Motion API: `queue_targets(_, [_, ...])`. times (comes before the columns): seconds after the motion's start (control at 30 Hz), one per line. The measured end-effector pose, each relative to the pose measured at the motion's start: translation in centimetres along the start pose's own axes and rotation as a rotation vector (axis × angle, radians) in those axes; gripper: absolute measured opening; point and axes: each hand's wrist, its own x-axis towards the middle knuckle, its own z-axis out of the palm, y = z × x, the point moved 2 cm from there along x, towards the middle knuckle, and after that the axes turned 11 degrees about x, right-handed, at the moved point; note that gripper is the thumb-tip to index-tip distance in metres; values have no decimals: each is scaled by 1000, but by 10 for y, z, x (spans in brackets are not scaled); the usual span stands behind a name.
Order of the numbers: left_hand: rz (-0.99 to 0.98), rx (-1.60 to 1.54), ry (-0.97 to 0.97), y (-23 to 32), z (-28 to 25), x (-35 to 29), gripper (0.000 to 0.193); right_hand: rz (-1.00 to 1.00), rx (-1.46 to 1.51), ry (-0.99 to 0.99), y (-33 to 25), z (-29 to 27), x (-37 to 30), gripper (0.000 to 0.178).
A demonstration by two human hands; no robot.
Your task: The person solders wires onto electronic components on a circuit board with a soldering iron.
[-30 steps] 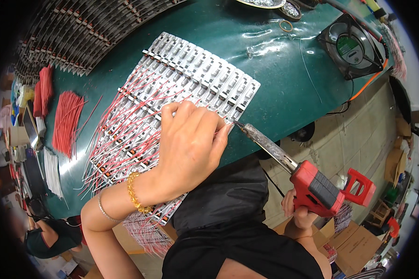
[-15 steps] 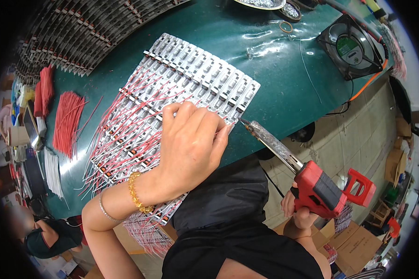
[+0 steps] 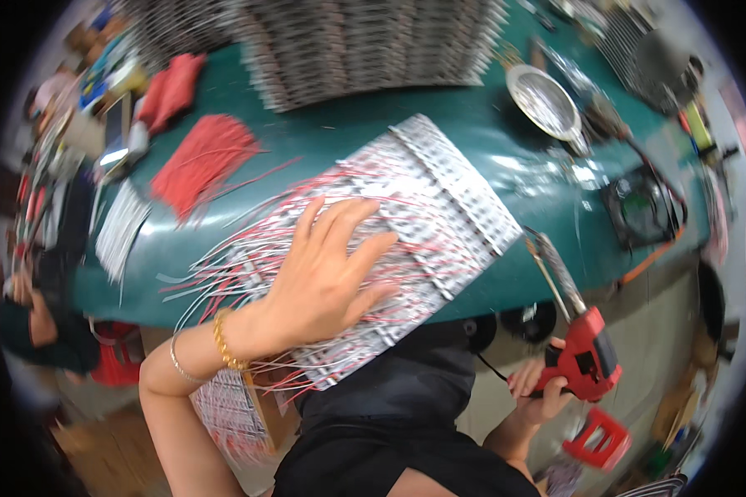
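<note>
A silvery panel of many small modules lies on the table in front of me, with red and white wires fanning out from its left part. My left hand is over the wired part of the panel, fingers spread, holding nothing; whether the fingertips touch the wires is hard to tell. Low at the right, my right hand grips a red soldering gun. Its metal nozzle points up and left, and its tip is close to the panel's right corner. Motion blur softens the picture.
On the green table lie a red wire bundle and a white wire bundle. Stacked panels stand at the back. A metal bowl and a black fan are at the right. Another person is at far left.
My left hand has gone from closed fingers at the panel's right edge to spread fingers over the wires. The view has shifted, and the soldering gun's tip is a little farther from my left hand.
</note>
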Motion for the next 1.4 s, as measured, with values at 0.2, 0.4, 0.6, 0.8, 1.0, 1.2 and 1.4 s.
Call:
queue_targets(0.2, [-229, 447, 145, -105, -5, -27, 32, -87, -16, -97, -9, 13, 22, 54])
queue_targets(0.4, [-154, 422, -1, -145, -4, -31, 23, -141, -225, -136, -24, 28, 39, 57])
queue_targets(0.6, [23, 672, -161, -150, 0, -2, 6, -279, -351, -260, -26, 33, 49, 54])
queue_targets(0.8, [-135, 673, 127, -190, -15, -29, 11, -216, -305, -212, -8, 39, 43, 56])
queue_targets(1.0, [-245, 768, 65, -178, -14, -27, 16, -98, -162, -117, 3, 34, 47, 50])
queue_targets(1.2, [-218, 778, 30, -188, -7, -25, 12, -67, -25, -88, 8, 33, 56, 47])
queue_targets(1.4, [-471, 307, 232, -178, -28, -23, 13, 43, 217, -40, 15, 29, 74, 41])
